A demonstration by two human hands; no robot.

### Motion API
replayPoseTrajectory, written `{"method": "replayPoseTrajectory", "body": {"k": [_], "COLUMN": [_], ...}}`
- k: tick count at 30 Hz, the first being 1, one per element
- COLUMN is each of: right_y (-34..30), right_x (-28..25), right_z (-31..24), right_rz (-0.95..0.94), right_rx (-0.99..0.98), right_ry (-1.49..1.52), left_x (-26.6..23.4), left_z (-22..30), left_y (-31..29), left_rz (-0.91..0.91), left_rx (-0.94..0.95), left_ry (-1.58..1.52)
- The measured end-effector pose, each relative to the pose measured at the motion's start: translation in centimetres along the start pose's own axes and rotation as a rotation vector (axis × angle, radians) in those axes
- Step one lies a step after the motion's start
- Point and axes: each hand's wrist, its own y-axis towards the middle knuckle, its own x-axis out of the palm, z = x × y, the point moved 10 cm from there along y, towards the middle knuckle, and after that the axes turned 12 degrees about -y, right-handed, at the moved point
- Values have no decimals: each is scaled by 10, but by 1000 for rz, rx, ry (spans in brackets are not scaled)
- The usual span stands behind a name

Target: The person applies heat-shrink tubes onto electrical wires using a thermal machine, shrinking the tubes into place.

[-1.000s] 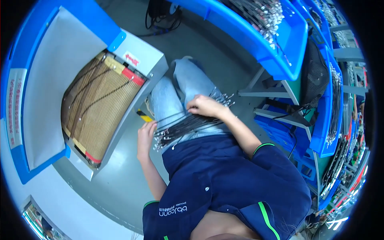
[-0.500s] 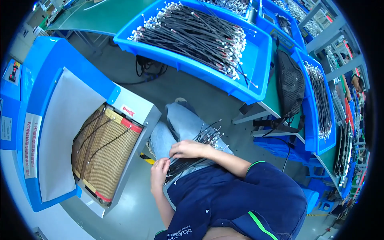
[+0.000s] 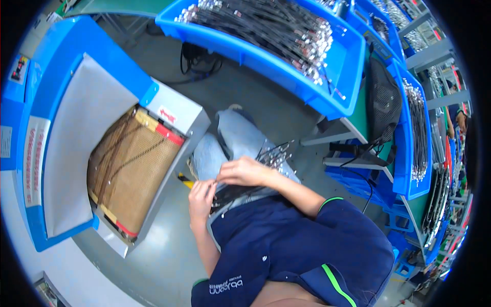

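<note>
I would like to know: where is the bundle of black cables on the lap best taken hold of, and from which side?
The bundle of black cables is probably best gripped around its middle, from above: it lies across the jeans, which block it from below. Its connector ends on the right fan out loosely, so a grip there would likely catch only some strands.

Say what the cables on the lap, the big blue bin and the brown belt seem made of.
Cables: probably plastic-sheathed wire, being thin, dark and bendable; the pale ends are too small to judge.
Big blue bin: likely moulded plastic, slightly glossy, given its even colour and rounded rim.
Brown belt: perhaps coated mesh, fairly matte, from its fine texture.
</note>
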Motion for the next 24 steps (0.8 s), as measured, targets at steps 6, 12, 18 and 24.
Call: {"method": "replayPoseTrajectory", "body": {"k": [6,12,18,24], "right_y": [12,14,15,9], "right_x": [56,92,112,111], "right_z": [26,50,57,67], "right_rz": [1,-80,-123,-100], "right_rx": [57,190,199,176], "right_ry": [4,181,341,327], "left_x": [-5,0,1,2], "left_z": [-51,-73,-86,-100], "left_y": [-13,-23,-29,-32], "left_rz": [104,87,72,95], "left_rx": [105,229,294,234], "left_ry": [50,80,114,80]}}
